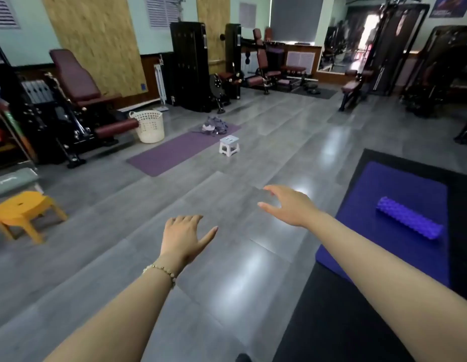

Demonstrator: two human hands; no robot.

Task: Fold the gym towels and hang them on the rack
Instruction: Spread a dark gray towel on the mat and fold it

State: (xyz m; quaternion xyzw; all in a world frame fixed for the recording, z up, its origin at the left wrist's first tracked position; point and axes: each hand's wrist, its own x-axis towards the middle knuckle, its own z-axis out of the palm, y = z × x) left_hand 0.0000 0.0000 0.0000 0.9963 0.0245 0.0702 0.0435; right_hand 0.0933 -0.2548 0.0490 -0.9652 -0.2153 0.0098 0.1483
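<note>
towel pile (213,125) on mat (175,150), basket (149,125) left, stool (229,145) right

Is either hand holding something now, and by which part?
Nothing is held. The left hand and the right hand both reach forward with open, spread fingers. The heap of towels lies far ahead on the purple mat.

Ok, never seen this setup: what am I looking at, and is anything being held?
No machine here: one camera worn on a person's head looks forward and down across a grey gym floor. The hands are that person's own: the left hand and the right hand are both open, holding nothing. Ahead, a crumpled pile of grey-purple towels lies on a long purple mat, near a small white plastic stool and a white perforated basket. I cannot spot a towel rack.
</note>
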